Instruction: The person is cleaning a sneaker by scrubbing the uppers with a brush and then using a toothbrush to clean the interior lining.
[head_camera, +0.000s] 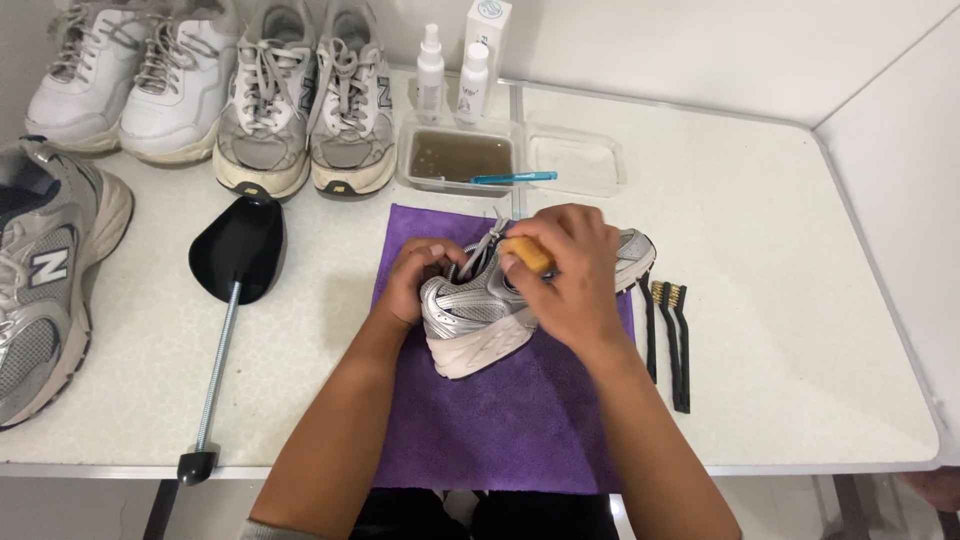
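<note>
A silver and white sneaker (478, 318) lies on its side on a purple cloth (500, 420) in the middle of the table. My left hand (418, 278) reaches into the shoe's opening and grips its collar. My right hand (562, 272) rests over the shoe's upper and holds a small brush with a tan wooden handle (528, 255) against it. The bristles are hidden under my fingers.
A tub of murky water (460, 157) with a blue toothbrush (513, 178) across it sits behind the cloth, beside an empty clear tub (576, 160) and two spray bottles (431, 70). Black-handled brushes (672, 340) lie right. A black shoe tree (232, 280) and several sneakers (300, 100) stand left.
</note>
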